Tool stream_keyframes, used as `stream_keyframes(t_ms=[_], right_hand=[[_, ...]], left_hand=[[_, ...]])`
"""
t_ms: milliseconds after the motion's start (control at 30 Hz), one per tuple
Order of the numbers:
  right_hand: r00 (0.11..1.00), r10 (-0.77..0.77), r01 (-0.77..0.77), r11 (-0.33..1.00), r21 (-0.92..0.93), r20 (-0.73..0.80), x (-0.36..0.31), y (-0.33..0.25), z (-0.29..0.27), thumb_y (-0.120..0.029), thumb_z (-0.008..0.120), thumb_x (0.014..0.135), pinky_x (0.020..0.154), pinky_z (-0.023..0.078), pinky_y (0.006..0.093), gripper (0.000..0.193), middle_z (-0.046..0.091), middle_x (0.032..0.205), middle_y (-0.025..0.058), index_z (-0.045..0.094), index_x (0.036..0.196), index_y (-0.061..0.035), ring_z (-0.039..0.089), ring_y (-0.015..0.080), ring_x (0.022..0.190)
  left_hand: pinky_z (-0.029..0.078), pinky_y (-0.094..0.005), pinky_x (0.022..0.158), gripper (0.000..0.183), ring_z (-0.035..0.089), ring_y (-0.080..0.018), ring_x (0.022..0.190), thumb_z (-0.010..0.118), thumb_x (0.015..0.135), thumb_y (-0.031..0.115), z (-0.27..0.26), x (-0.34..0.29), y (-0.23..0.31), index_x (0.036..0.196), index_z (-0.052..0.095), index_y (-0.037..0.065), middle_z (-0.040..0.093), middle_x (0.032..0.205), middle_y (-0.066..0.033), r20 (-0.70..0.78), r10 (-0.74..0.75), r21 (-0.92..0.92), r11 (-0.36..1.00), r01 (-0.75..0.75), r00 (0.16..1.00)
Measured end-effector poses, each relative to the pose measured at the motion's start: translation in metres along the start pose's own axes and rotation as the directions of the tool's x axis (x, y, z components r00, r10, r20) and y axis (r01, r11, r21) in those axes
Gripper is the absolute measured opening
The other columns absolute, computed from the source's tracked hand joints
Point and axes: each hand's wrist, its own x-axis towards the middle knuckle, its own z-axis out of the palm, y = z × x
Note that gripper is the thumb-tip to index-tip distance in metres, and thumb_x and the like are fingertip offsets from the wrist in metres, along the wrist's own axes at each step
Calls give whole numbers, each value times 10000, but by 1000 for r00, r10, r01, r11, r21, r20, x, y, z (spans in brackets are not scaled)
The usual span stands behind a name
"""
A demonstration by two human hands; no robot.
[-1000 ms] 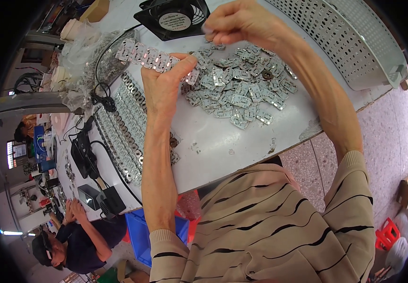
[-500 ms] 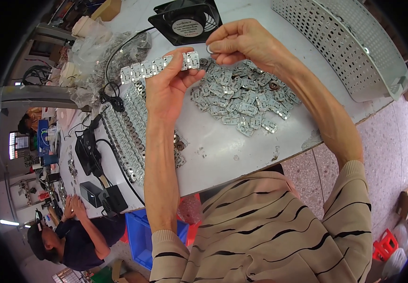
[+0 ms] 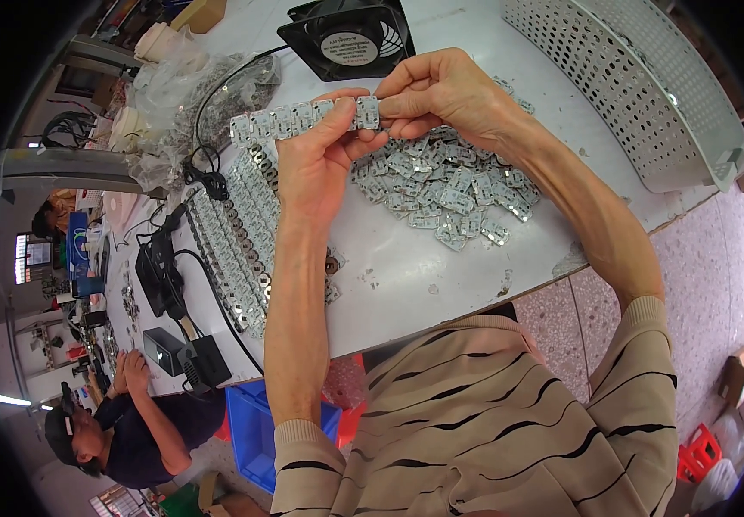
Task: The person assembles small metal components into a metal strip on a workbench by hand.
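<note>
Strip: a row of small metal plates (image 3: 303, 119) joined edge to edge, held level above the white table (image 3: 406, 276), just in front of the black fan (image 3: 350, 36).
Left hand: the left hand (image 3: 320, 164) is raised from the table, thumb and fingers pinched on the strip near its right end; the rest of the strip juts out to the left past the fingers.
Right hand: the right hand (image 3: 441, 90) meets the left at the strip's right end, fingertips closed on the last plate (image 3: 368, 112).
Pile: a loose heap of like plates (image 3: 445, 185) lies on the table under and just beyond both hands.
Rows: finished strips (image 3: 238, 237) lie side by side on the table to the left of the left forearm.
Cables: black leads and a black adapter (image 3: 161, 276) sit at the table's left side, next to the rows.
Bags: clear plastic bags (image 3: 191, 95) of parts are bunched at the far left corner.
Basket: a white perforated basket (image 3: 647, 95) stands at the far right of the table, well apart from the hands.
Below: a blue crate (image 3: 256, 422) shows under the table edge.
Nearby: another person (image 3: 122, 422) in dark clothes sits at lower left, hands together.
</note>
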Motion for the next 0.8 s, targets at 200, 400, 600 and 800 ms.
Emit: stream_keyframes(t_ms=[200,400,600,800], right_hand=[[998,-52,53,998,43,-31,-1,2,2,-60,660,751,518,520,167,174,641,728,116,605,882,40,619,108,567],[995,-58,57,998,-11,-85,0,-1,7,-52,660,744,516,521,170,145,639,715,117,620,851,37,620,111,567],[994,-49,58,994,92,-95,-2,-2,5,15,647,690,494,511,200,124,632,694,126,618,788,87,620,142,553],[996,-79,84,987,137,-41,-6,-9,-2,-36,654,716,507,502,192,117,628,685,110,625,784,56,610,118,549]], left_hand=[[533,-253,649,246,579,-137,669,552,846,112,2,-2,1,1021,553,-61,591,858,-93,19,2,32,999,-2,1000],[534,-245,601,214,574,-114,634,565,836,99,5,-1,-2,990,579,-48,604,839,-79,-29,26,59,998,-24,999],[529,-253,638,250,576,-113,681,560,845,116,12,-3,-3,1022,561,-61,601,861,-78,-11,15,29,999,-15,1000],[529,-277,678,262,590,-148,751,560,840,98,18,-7,9,1042,549,-69,603,901,-94,-10,-33,-20,999,33,999]])
